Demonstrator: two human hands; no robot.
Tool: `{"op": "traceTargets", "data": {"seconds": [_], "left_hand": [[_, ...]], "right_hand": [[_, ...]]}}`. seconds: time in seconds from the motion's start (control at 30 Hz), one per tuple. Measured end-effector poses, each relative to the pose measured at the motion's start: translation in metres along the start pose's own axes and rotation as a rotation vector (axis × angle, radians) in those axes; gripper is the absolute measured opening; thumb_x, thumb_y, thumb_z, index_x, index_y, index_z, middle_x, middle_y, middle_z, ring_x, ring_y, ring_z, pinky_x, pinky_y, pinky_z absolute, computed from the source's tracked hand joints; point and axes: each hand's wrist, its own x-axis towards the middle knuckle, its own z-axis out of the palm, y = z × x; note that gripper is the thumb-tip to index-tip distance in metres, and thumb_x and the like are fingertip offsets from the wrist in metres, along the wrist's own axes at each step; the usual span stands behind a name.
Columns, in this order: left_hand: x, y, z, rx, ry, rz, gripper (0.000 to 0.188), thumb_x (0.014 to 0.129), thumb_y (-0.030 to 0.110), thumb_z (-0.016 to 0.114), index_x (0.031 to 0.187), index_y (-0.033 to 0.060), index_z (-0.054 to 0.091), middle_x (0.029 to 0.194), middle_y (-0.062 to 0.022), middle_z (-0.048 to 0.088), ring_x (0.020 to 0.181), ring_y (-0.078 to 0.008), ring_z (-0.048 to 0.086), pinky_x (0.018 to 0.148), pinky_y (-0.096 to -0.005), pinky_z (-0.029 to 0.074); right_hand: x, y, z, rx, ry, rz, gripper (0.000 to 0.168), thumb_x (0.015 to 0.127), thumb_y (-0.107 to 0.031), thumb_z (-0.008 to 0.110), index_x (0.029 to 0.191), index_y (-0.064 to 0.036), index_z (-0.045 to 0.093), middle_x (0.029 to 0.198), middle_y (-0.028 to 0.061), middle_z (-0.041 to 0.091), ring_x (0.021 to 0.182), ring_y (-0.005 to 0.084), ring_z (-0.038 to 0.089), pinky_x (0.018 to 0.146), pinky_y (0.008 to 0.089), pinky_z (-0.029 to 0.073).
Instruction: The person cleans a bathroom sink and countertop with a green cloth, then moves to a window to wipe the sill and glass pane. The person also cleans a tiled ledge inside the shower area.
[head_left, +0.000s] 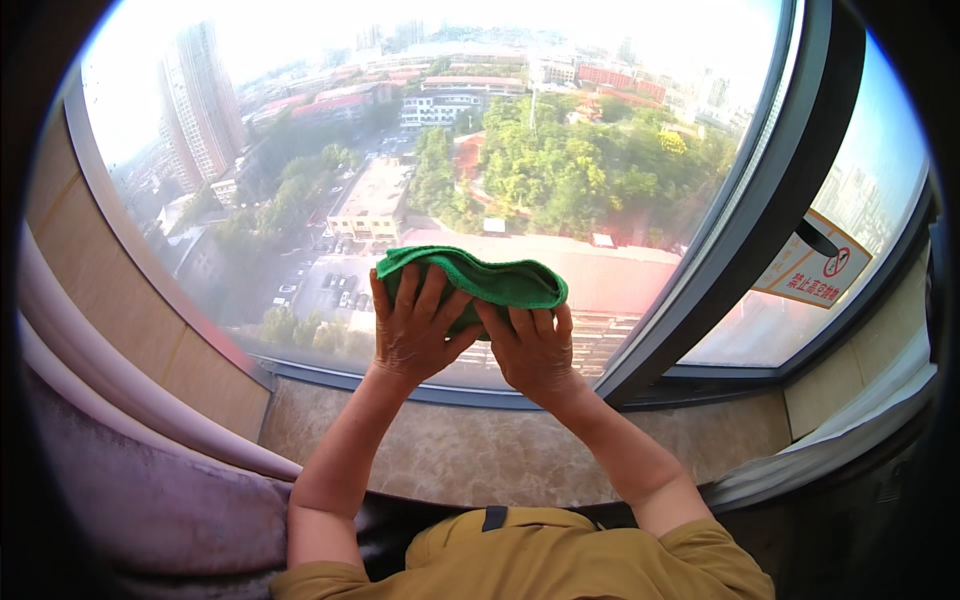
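Note:
A folded green cloth (517, 279) is held in front of the large window pane (300, 187). My left hand (420, 322) grips its left part, fingers spread over the near side. On the right part, my right hand (529, 345) has its fingers bent against the lower edge. Both thumbs come close together below the middle of the cloth. The fold at the top gapes a little. Whether the cloth touches the glass cannot be told from this angle.
Below the pane runs a marbled stone sill (450, 450). A thick dark frame post (750, 217) divides off a side window with a handle (816, 234) and a warning sticker (817, 266). A pinkish curtain (150, 465) hangs left, a white curtain (832, 450) right.

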Motion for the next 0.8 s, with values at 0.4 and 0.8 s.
{"op": "traceTargets", "data": {"seconds": [0.4,0.8], "left_hand": [[-0.096,-0.018,0.009,0.103,-0.172,0.075,0.057,0.097,0.073,0.080,0.136,0.0310,0.078,0.149,-0.0087,0.063,0.146,-0.0373,0.060,0.134,-0.0829,0.019],[0.067,-0.178,-0.101,0.197,0.056,0.003,0.089,0.105,0.083,0.066,0.176,0.0296,0.059,0.194,-0.0170,0.036,0.180,-0.0435,0.031,0.143,-0.0809,0.005]], "right_hand": [[-0.069,-0.068,0.042,0.009,-0.111,-0.067,0.064,0.107,-0.024,0.071,0.171,-0.020,0.068,0.170,0.0149,0.059,0.161,0.0383,0.051,0.138,0.0603,0.031],[0.187,-0.073,-0.004,0.051,0.254,-0.114,0.065,0.105,-0.024,0.079,0.169,-0.021,0.069,0.185,0.0125,0.052,0.173,0.0318,0.045,0.142,0.0533,0.024]]}}
